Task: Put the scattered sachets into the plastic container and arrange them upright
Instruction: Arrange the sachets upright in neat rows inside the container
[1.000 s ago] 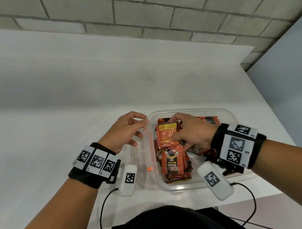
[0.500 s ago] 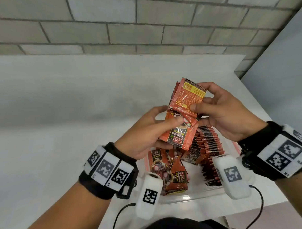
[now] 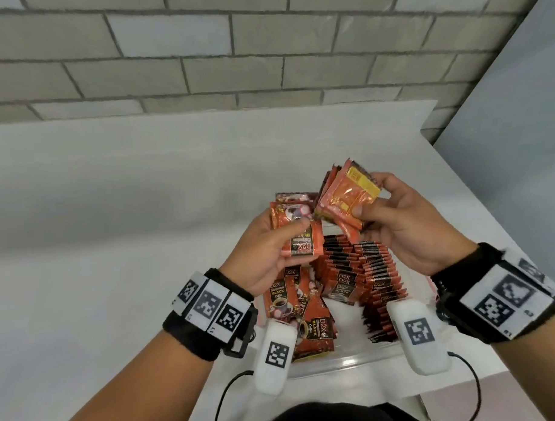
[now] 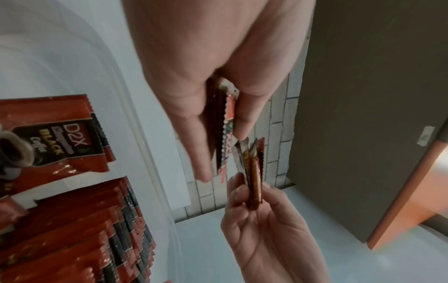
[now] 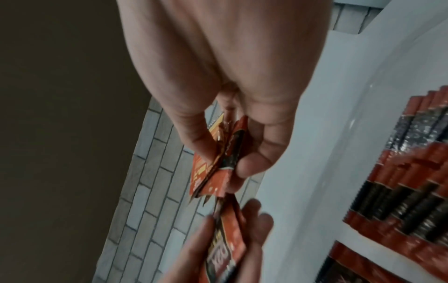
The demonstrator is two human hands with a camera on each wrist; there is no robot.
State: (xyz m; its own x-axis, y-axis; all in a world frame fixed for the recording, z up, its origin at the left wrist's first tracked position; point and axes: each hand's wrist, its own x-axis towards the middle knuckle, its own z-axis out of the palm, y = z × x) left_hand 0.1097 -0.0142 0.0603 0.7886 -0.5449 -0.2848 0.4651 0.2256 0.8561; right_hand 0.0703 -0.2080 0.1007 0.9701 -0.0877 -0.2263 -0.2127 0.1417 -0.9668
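sachets (image 3: 345,198) in right hand (image 3: 405,224) grip, above container (image 3: 332,364)

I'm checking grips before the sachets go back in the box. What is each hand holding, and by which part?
Left hand pinches a few sachets at their middle. Right hand pinches another bunch by its lower edge.

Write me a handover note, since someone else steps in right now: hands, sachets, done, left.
Left hand grips a few sachets, raised above the container.
Right hand pinches a second small bundle beside it.
Plastic container sits on the white table.
Done: rows of sachets stand upright in the container's right part.
Left: loose sachets lie flat in its left part; stand those up, then add both held bundles.
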